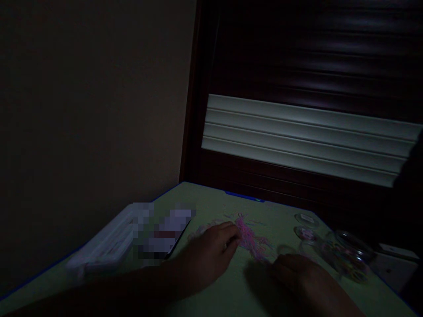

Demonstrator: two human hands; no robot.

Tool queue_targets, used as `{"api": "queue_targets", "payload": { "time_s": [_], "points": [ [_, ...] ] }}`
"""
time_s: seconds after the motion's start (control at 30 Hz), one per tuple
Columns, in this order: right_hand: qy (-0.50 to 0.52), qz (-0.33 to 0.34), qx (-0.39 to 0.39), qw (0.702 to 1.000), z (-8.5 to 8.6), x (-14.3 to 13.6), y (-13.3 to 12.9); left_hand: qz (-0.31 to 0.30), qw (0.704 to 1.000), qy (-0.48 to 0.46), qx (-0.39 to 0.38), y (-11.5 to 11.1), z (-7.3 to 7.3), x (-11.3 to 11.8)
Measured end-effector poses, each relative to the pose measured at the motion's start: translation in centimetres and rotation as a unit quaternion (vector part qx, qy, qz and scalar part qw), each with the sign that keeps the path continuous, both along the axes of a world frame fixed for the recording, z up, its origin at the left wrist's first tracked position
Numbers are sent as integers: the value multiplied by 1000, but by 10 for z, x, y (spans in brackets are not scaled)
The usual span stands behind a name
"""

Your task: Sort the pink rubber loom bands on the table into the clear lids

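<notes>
A loose pile of thin pink strands, like fine elastic bands, lies in the middle of the table. Against its left side is my left hand, fingers curled and thumb drawn in close to them; whatever is between the tips is too dark to make out. My right hand is just right of the pile's near end, low over the table, its fingers bent together. Its fingertips are in shadow, so I cannot make out what they hold.
To the right stand a clear jar of coloured bands, a small round container and a round lid. A white box is at the right edge. Leftward lie a white tray and a blurred-out flat item on the pale table.
</notes>
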State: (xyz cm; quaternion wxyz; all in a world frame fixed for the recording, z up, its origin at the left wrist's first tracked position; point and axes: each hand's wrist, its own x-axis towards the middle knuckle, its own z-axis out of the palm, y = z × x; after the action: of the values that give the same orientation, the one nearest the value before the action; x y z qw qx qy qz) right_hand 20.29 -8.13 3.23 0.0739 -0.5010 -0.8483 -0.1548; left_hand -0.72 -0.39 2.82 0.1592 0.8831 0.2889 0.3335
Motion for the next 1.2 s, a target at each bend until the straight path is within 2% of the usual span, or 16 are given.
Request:
{"api": "queue_targets", "payload": {
  "time_s": [0.23,0.47,0.73,0.97,1.2],
  "points": [
    [42,-10,14,999,2,2,-2,8,995,-64,-70,-20,-17,16],
    [79,1,32,996,6,5,-3,-24,991,-54,-118,-25,-20,17],
    [88,-6,23,996,8,0,-5,-32,992,-27,-118,-25,-21,19],
    [70,-28,-59,995,8,-10,-3,-54,994,-4,-94,-26,-20,18],
    [62,-34,-50,996,5,-13,-1,-67,995,8,-78,-29,-18,17]
  ]
}}
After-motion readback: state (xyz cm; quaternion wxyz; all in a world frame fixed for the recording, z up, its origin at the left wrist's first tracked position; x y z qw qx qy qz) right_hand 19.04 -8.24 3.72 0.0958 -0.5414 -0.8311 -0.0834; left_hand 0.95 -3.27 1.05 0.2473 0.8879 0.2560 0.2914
